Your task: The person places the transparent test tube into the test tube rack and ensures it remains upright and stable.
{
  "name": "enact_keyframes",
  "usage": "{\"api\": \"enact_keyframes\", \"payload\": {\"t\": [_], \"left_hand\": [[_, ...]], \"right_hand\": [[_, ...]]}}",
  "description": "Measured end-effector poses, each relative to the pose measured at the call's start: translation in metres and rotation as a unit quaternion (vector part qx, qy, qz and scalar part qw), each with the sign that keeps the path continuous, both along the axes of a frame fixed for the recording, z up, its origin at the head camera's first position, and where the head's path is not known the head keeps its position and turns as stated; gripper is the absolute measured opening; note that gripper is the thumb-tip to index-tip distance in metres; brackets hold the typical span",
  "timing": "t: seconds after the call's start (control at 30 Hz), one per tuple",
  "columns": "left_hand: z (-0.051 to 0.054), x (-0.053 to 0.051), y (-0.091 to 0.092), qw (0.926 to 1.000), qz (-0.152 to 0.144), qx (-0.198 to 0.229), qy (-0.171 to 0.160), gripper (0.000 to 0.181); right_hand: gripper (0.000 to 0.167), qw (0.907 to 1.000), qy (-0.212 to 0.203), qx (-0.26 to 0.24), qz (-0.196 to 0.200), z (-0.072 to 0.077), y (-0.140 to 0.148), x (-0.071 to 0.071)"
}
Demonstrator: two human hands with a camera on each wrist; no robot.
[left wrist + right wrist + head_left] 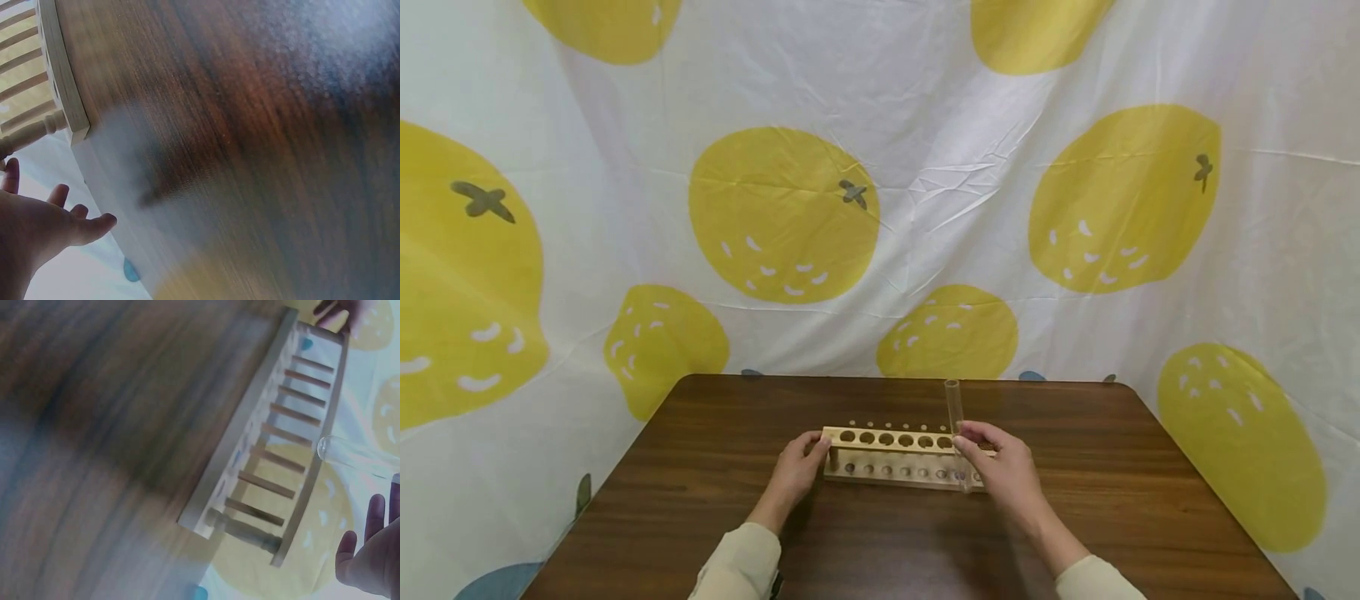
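Observation:
A wooden test tube rack (887, 440) stands on the table, with a row of round holes along its top board. At its left end my left hand (797, 468) holds the corner of that board between thumb and fingers. My right hand (1009, 471) pinches a clear glass tube (955, 404) near the rack's right part; the tube is nearly upright, leaning slightly. In the right wrist view the tube (359, 456) has its rounded end beside the edge of the rack's top board (312, 481). The left wrist view shows my left hand (47, 228) beside the rack's end post (31, 136).
The dark brown wooden table (700, 500) reaches back to a white cloth (925, 208) printed with large yellow fruit. Short wooden pegs (269, 484) stand in a row along the rack.

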State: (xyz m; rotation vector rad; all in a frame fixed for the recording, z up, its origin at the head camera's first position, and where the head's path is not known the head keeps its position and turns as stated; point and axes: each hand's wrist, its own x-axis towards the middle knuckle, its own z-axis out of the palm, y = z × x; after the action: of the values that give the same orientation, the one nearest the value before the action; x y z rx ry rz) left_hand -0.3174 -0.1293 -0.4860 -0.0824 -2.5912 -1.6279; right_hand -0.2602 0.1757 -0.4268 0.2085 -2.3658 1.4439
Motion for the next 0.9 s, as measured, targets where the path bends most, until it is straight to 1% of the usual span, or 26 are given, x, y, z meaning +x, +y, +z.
{"api": "enact_keyframes", "payload": {"t": [0.07,0.27,0.43,0.57,0.7,0.77,0.9], "left_hand": [[0.001,0.0,0.0,1.0,-0.001,0.001,0.001,0.041],[0.001,0.0,0.0,1.0,-0.002,-0.002,0.005,0.041],[0.002,0.001,0.0,1.0,-0.002,-0.005,0.007,0.04],[0.001,0.0,0.0,1.0,0.0,-0.004,0.008,0.041],[0.0,0.0,0.0,1.0,0.0,0.005,0.003,0.042],[-0.001,0.0,0.0,1.0,-0.001,0.009,0.003,0.042],[-0.003,-0.001,0.001,0.9999,0.002,0.012,0.001,0.041]], "right_hand": [[0.028,0.9999,0.005,-0.008,-0.007,0.004,0.003,-0.001],[0.034,0.9986,-0.003,-0.044,-0.028,0.012,0.014,-0.006],[0.034,0.9965,0.007,-0.065,-0.053,0.016,0.022,-0.011],[0.033,0.9944,0.015,-0.074,-0.074,0.018,0.028,-0.015],[0.035,0.9922,0.024,-0.088,-0.084,0.019,0.031,-0.017],[0.035,0.9915,0.023,-0.093,-0.088,0.027,0.029,-0.012],[0.035,0.9908,0.026,-0.09,-0.097,0.024,0.032,-0.015]]}}
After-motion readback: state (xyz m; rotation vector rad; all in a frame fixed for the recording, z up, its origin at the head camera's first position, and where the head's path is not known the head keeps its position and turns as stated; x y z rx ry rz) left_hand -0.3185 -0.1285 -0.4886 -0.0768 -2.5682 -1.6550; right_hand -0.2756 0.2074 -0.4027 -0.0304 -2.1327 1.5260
